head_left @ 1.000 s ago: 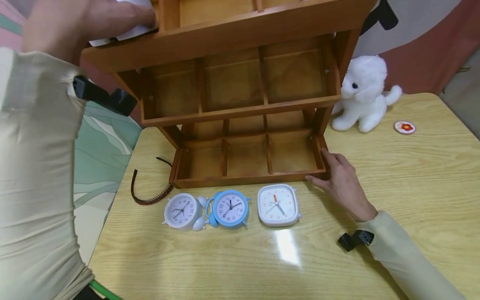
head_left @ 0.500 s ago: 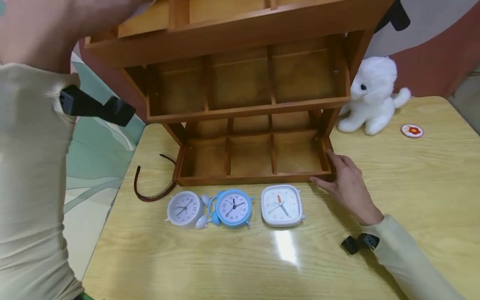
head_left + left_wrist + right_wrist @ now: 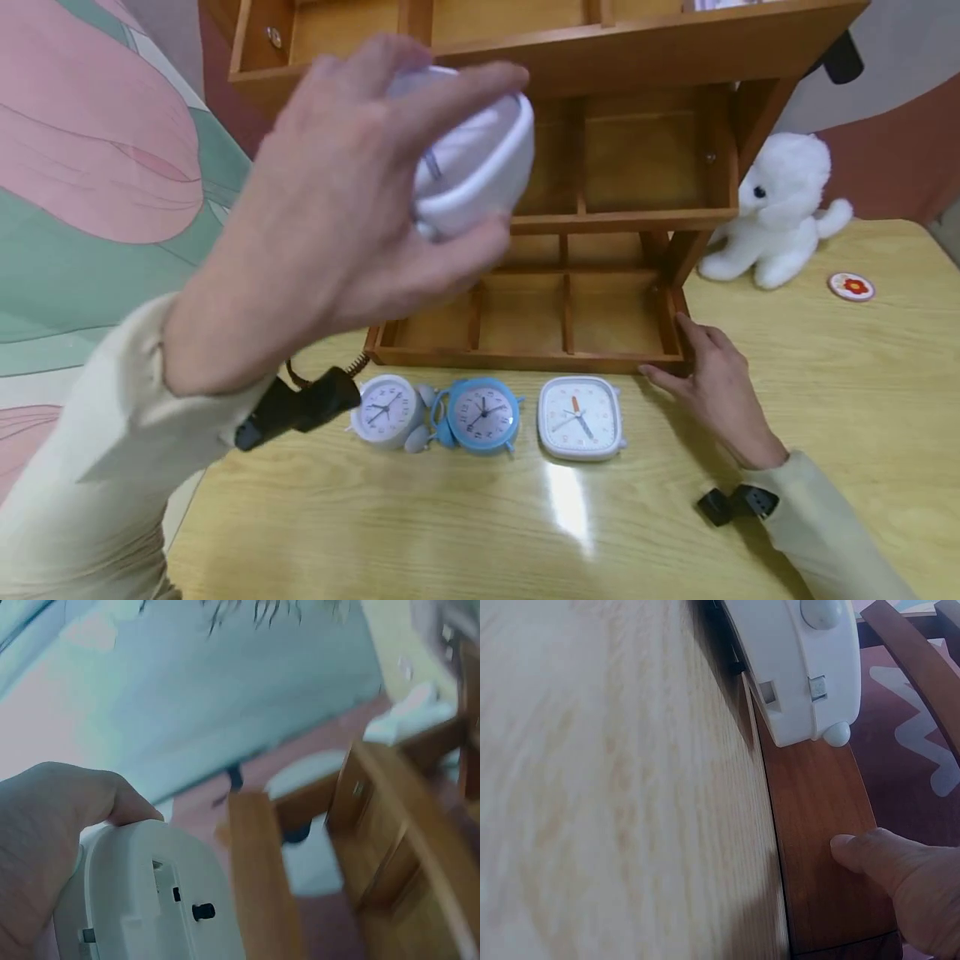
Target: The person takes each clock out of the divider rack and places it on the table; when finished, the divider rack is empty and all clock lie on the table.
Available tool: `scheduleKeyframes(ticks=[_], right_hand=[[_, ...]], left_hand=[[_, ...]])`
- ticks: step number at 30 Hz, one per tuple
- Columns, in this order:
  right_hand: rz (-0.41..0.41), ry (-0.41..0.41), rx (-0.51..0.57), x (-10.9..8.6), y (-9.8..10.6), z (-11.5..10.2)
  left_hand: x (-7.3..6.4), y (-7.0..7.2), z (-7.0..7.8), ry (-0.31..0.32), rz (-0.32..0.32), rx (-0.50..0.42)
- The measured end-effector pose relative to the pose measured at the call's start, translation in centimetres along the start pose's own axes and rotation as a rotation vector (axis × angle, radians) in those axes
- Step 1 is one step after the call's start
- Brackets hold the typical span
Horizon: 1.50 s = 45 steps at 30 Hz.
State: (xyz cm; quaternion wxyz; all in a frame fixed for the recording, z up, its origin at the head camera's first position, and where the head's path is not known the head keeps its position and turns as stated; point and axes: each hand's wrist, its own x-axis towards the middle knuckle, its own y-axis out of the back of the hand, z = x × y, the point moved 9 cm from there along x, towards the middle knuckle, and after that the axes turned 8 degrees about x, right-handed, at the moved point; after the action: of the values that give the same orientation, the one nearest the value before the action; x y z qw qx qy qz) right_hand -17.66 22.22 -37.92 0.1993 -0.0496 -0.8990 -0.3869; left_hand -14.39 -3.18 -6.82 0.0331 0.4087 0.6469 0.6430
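Note:
In the head view my left hand (image 3: pixel 322 200) grips a white clock (image 3: pixel 483 171) in front of the wooden tiered shelf (image 3: pixel 622 218), thumb below and fingers over the top. The left wrist view shows the clock's back (image 3: pixel 161 900), with a black knob and a slot. My right hand (image 3: pixel 716 387) holds the shelf's lower right corner; in the right wrist view its thumb (image 3: pixel 851 851) presses the front board. Lined up before the shelf lie a white twin-bell alarm clock (image 3: pixel 386 412), a blue alarm clock (image 3: pixel 483 414) and a squarish white clock (image 3: pixel 580 418).
A white plush dog (image 3: pixel 783 212) sits right of the shelf, near a round flower badge (image 3: pixel 852 287). A brown spiral-toothed headband (image 3: pixel 358 365) is partly hidden behind my left wrist. Something white (image 3: pixel 731 4) lies in the shelf's top tier at right.
My left hand has come away from the shelf's top left with the white clock, moving down and right across the view. My right hand stays at the corner; the view has shifted left.

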Motion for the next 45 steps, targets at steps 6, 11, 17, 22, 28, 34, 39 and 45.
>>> scheduleKeyframes(ticks=[6,11,17,22,28,34,39,45], right_hand=[[-0.012,-0.051,0.0,-0.3,0.1,0.9],[0.005,-0.035,-0.001,-0.3,0.1,1.0],[-0.016,-0.038,-0.001,-0.5,-0.5,1.2],[-0.022,-0.05,-0.007,-0.3,-0.3,1.6],[-0.026,-0.072,-0.024,-0.3,0.3,2.4],[-0.015,-0.05,-0.05,-0.1,0.8,2.9],[-0.006,-0.043,-0.05,-0.1,1.1,2.9],[-0.012,-0.052,-0.046,0.0,0.9,2.8]], left_hand=[[-2.1,-2.8,4.4,-0.137,0.012,-0.016],[-4.1,-4.7,6.5,-0.19,0.03,-0.065],[-6.6,-7.4,7.9,-0.196,0.045,-0.116],[-8.6,-9.4,8.6,-0.209,0.015,-0.133],[-10.6,-11.5,8.6,-0.189,-0.032,-0.177],[-12.7,-13.1,8.6,-0.178,-0.036,-0.229],[-14.6,-14.2,8.3,-0.166,-0.043,-0.227],[-18.2,-15.4,7.2,-0.097,-0.064,-0.196]])
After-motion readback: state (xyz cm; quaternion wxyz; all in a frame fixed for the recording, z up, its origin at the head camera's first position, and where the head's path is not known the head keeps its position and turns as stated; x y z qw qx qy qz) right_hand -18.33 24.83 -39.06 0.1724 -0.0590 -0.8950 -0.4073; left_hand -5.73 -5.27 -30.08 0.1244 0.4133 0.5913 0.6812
